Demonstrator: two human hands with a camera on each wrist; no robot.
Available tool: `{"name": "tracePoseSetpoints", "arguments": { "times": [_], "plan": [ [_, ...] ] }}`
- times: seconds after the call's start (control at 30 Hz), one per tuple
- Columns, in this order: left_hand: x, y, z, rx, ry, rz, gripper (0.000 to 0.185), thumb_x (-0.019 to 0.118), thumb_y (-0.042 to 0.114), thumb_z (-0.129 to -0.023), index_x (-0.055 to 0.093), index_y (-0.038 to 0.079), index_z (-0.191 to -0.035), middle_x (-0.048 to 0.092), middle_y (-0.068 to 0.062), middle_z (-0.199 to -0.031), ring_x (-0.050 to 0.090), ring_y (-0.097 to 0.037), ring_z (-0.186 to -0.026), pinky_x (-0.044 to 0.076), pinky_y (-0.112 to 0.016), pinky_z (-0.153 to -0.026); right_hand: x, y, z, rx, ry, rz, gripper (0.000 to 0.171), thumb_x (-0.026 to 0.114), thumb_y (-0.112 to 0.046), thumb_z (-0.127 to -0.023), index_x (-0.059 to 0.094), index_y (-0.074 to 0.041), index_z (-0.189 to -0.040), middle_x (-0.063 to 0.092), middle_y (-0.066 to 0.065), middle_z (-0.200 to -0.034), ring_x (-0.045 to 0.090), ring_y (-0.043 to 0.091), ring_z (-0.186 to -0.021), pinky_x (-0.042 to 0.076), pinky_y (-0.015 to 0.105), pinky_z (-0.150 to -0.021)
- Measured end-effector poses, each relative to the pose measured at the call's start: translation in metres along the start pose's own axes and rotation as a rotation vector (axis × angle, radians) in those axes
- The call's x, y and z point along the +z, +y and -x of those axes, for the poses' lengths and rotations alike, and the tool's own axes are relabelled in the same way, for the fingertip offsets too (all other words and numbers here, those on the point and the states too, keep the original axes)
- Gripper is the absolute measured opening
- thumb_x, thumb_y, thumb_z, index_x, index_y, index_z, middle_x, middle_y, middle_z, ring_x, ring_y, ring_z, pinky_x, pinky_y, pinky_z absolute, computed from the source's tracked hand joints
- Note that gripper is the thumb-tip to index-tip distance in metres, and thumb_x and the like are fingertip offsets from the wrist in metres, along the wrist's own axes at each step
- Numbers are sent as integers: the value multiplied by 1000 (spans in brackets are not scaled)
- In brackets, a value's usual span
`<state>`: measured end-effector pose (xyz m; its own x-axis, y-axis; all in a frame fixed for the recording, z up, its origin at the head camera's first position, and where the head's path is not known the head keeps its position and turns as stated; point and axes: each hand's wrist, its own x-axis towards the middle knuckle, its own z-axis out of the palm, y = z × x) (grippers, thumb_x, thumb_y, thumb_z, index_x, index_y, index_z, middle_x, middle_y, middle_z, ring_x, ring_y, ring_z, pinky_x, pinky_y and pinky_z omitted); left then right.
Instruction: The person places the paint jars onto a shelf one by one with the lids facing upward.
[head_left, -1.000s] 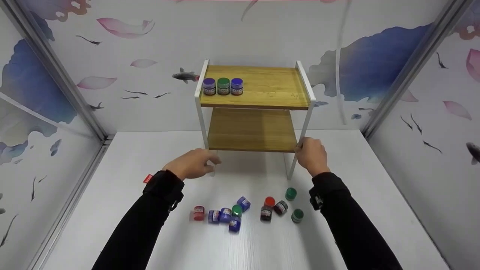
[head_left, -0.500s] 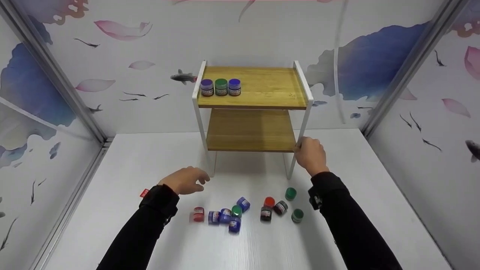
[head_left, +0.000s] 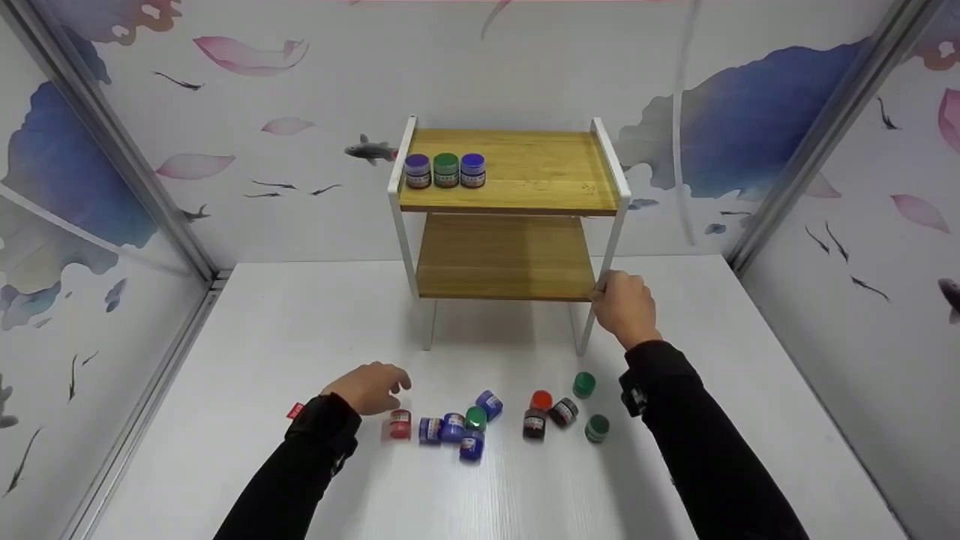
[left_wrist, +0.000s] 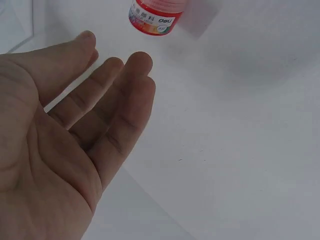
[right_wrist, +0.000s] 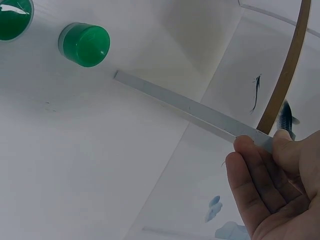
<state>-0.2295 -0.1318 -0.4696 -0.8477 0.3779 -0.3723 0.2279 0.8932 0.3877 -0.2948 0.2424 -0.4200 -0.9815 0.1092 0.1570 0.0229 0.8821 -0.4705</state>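
Observation:
My left hand [head_left: 367, 388] hovers just behind a red paint jar [head_left: 400, 424], fingers loosely bent and holding nothing. In the left wrist view that red jar [left_wrist: 158, 16] lies beyond the fingertips. My right hand [head_left: 624, 304] pinches the white front leg of a two-tier shelf [head_left: 510, 255] at the lower board's corner. The right wrist view shows thumb and fingers around the leg [right_wrist: 185, 104]. Three jars stand in a row at the left of the top board: a purple jar [head_left: 418, 172], a green jar [head_left: 446, 171] and a blue jar [head_left: 472, 171].
Several blue jars [head_left: 453, 427] cluster around a green jar [head_left: 475, 418] on the white table [head_left: 480, 502]. To their right lie an orange-red jar [head_left: 541, 400], dark jars [head_left: 534, 424] and two green jars [head_left: 597, 428]. Printed wall panels [head_left: 525, 67] enclose the table.
My left hand has moved from the shelf's left leg down toward the red jar. My right hand keeps its grip on the right leg, and the jars stay put.

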Motion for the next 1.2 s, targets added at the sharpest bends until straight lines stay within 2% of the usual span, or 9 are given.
{"name": "tracePoseSetpoints", "arguments": {
  "times": [0.2,0.3,0.4,0.5,0.67,1.0,1.2],
  "plan": [
    [15,-5,-3,-81,-26,35,36,73,18,-87,65,10,-121,67,-14,-117,62,-29,-106,52,-49,-89,0,0,-1,11,-2,0,15,58,-8,-92,69,3,-93,71,22,-94,70,36,-86,56,47,-74],
    [24,-8,-5,-119,-26,54,38,74,22,-85,65,11,-120,66,-11,-113,62,-25,-95,54,-43,-76,0,1,-1,19,-8,-2,16,57,-8,-92,68,3,-93,71,22,-94,70,36,-86,56,47,-74],
    [31,-9,-6,-139,-12,84,37,75,24,-84,65,11,-118,66,-9,-104,60,-22,-80,52,-37,-63,0,2,-1,20,-13,-3,16,56,-7,-91,68,4,-94,71,22,-95,69,36,-87,55,47,-74],
    [36,-10,-6,-133,14,95,34,75,24,-83,65,10,-113,66,-7,-98,60,-20,-69,48,-33,-58,-1,1,-1,14,-10,-2,16,56,-7,-91,68,4,-94,71,23,-95,69,37,-87,55,47,-75],
    [41,-11,-6,-130,43,78,32,75,24,-81,64,9,-106,66,-9,-96,59,-19,-63,45,-31,-55,1,1,0,3,-7,-6,15,57,-6,-92,68,4,-92,71,22,-93,69,35,-85,55,46,-73],
    [44,-13,-11,-140,23,152,31,72,13,-83,54,6,-107,59,-10,-97,57,-21,-73,50,-32,-52,2,2,1,-8,17,-21,15,57,-6,-92,69,3,-90,72,22,-94,70,35,-85,56,45,-71],
    [45,-13,-12,-135,50,115,29,73,15,-84,52,7,-103,62,-10,-91,55,-22,-71,47,-34,-59,1,1,1,1,9,-18,16,56,-6,-92,69,3,-89,71,22,-94,70,35,-86,56,45,-72]
  ]
}}
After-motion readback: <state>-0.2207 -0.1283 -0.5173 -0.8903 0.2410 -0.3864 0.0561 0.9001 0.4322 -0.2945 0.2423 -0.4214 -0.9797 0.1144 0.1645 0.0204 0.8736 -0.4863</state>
